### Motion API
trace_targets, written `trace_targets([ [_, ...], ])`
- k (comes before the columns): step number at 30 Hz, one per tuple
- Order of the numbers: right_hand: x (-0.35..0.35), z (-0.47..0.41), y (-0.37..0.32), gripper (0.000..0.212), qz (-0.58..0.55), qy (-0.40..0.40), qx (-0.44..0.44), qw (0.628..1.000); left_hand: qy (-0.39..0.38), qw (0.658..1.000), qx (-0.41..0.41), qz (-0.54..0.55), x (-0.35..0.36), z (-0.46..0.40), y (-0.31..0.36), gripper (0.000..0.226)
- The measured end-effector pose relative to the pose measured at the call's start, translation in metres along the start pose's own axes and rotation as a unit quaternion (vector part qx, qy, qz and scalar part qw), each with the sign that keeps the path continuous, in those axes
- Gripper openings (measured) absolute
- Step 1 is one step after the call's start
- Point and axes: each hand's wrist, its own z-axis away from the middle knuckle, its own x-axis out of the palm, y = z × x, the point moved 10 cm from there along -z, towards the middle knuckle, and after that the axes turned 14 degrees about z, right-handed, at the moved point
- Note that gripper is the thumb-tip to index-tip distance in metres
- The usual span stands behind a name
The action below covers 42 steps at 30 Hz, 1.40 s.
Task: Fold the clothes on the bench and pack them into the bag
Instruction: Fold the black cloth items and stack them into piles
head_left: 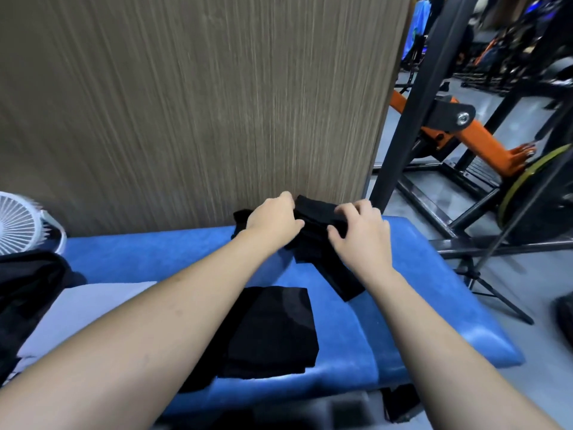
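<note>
Cloth, black and crumpled [313, 237], lies bunched at the far edge of the blue padded bench [418, 274], against the foot of a wood-grain panel [201, 103]; one narrow strip of it trails back toward the person, passing under the right wrist. Its folds are too dark to make out what garment it is.

The left hand [273, 220] reaches forward, knuckles up, fingers curled over the cloth's far-left part with the thumb pressed in at its near side, so it grips the fabric. The right hand [361, 226] sits just beside it, fingers bent and pinching the top fold, the fingertips sunk in the cloth and the thumb on the near side. Both forearms are bare and stretch out from the lower corners of the view.

Nearer than the fingers, between the two forearms, a folded black garment [276, 330] lies flat as a neat rectangle on the bench. Far left of the left fingers are a dark bag [28, 290] and a white fan [18, 225]. Right of the right fingers, beyond the bench end, stands black and orange gym equipment [465, 135].
</note>
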Motion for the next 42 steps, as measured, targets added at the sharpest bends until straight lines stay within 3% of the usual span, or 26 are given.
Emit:
trace_targets([
  [5,0.015,-0.022,-0.041,0.031,0.032,-0.009,-0.074,0.997,-0.001,0.995,-0.097,0.024,0.014,-0.018,-0.033,0.038],
  [8,0.033,-0.027,-0.046,0.031,-0.012,-0.066,-0.062,0.996,-0.044,0.99,-0.095,0.095,0.029,-0.02,-0.034,0.039],
  [12,0.04,-0.029,-0.037,0.031,-0.082,-0.098,-0.026,0.991,0.003,0.987,-0.079,0.141,0.021,-0.017,-0.026,0.034],
  [16,0.036,-0.025,-0.037,0.03,-0.076,-0.106,-0.02,0.991,0.029,0.988,-0.054,0.143,0.018,-0.016,-0.018,0.025],
  [20,0.028,-0.021,-0.031,0.022,-0.082,-0.093,0.001,0.992,0.015,0.977,-0.051,0.208,0.024,-0.013,-0.018,0.012],
  [29,-0.032,-0.015,-0.023,0.006,-0.235,0.006,0.037,0.971,0.068,0.914,0.004,0.399,-0.001,0.005,0.015,0.02],
  [33,-0.072,-0.003,-0.029,0.012,-0.321,0.043,0.045,0.945,0.091,0.891,0.062,0.44,-0.036,0.033,0.041,0.023],
  [38,-0.104,0.028,-0.045,0.023,-0.475,0.027,0.087,0.875,0.091,0.884,0.143,0.436,-0.079,0.086,0.058,0.026],
  [42,-0.094,0.05,-0.061,0.01,-0.533,-0.019,0.121,0.837,0.109,0.881,0.151,0.434,-0.091,0.109,0.041,0.031],
])
